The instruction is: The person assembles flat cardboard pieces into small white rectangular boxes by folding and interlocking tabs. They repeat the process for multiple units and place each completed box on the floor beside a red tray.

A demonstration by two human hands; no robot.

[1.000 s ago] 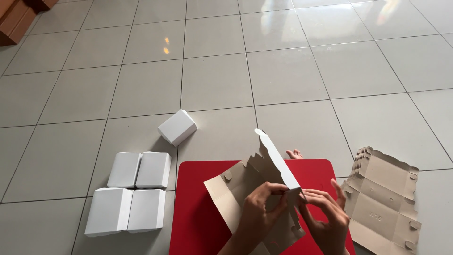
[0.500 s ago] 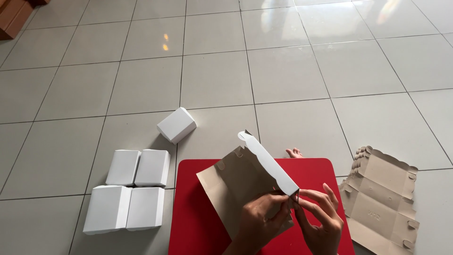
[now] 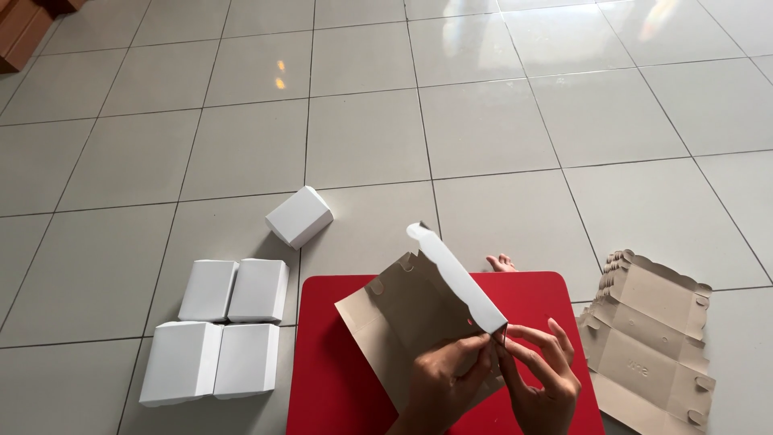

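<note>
head view: both hands meet at the near corner of a half-folded cardboard box blank, held up over a red mat. the left hand pinches the brown panel just beside the corner, steadying it, while the right hand closes its fingertips on the end of the raised white flap, seemingly so the corner tab can lock. out beyond the grip, the flap rises away from the person. to the right of the grip lies a stack of flat blanks; well off to its left stand four finished white boxes, with a fifth box farther away on the tiled floor.
</note>
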